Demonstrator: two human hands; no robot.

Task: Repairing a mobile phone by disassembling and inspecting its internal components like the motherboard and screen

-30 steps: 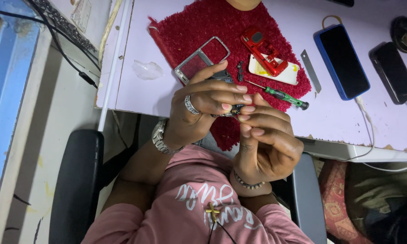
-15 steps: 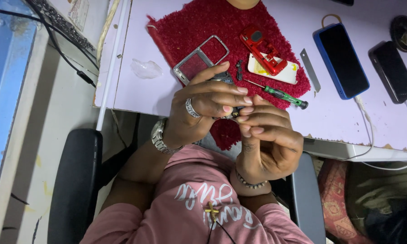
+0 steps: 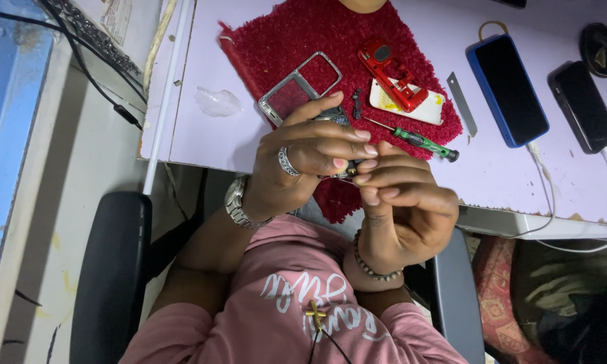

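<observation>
My left hand, with a ring and a metal watch, and my right hand, with a bead bracelet, meet at the near edge of the table. Together they grip a small dark phone part, mostly hidden by the fingers. Just beyond them, on a red fuzzy mat, lie a silver phone frame, a red phone housing on a white and yellow piece, and a green-handled screwdriver.
On the lilac table, right of the mat, lie a thin metal blade, a blue-cased phone on a white cable, a black phone and a round black object. A clear plastic piece lies left. Black chair armrest below.
Both hands stay at the same spot on the dark part; only the fingers shift slightly.
</observation>
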